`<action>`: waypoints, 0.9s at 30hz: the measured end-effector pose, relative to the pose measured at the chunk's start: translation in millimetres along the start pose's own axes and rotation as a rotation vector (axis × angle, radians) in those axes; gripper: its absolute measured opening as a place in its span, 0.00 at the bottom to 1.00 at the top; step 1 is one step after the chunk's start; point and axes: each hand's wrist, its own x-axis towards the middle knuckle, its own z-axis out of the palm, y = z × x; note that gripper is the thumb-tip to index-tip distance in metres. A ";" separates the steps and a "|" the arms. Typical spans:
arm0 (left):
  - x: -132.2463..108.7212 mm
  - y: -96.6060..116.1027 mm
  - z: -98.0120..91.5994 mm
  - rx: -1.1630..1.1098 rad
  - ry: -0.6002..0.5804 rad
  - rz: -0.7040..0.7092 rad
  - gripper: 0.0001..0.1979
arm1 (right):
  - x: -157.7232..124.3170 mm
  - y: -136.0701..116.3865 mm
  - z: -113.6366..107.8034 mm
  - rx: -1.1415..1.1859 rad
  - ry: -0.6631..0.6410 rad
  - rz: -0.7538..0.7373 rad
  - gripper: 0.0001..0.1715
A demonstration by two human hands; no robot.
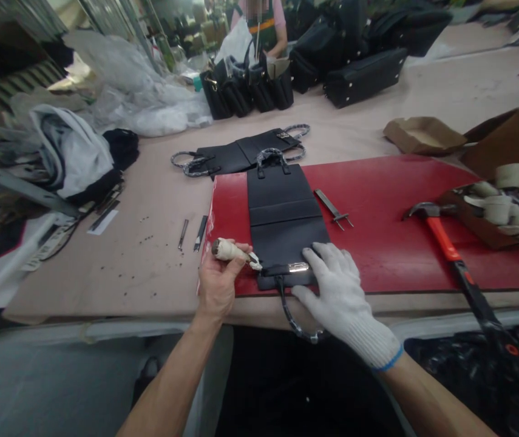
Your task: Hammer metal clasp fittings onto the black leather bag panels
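Note:
A flat black bag panel [281, 212] with handles lies lengthwise on a red mat [396, 212]. My bare left hand [217, 280] is closed round a short tool with a cloth-wrapped handle [229, 250], its tip at the panel's near left corner. My right hand [339, 291], in a white knit glove, lies flat with fingers spread on the panel's near end, beside a shiny metal plate [298, 267]. A handle loop [295, 318] hangs over the table edge.
An orange-handled hammer [450, 249] and a metal divider tool [333, 209] lie on the mat. Small punches [192, 233] lie left of it. Another flat bag panel [241, 155], finished black bags [250, 85], cardboard boxes [423, 135] and spare gloves [509, 203] sit beyond. A person stands at the far end.

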 end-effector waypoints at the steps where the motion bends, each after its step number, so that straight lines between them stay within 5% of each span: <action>1: -0.7 -4.1 -1.5 0.024 -0.036 0.016 0.24 | -1.7 -0.5 2.0 -0.003 -0.002 0.000 0.39; 12: -5.9 -4.0 -7.1 0.366 -0.188 0.133 0.17 | -1.1 0.1 2.0 0.007 -0.033 0.000 0.38; 27: -9.3 -6.8 -10.9 0.409 -0.291 0.143 0.10 | -2.6 1.5 3.7 0.033 -0.007 0.000 0.37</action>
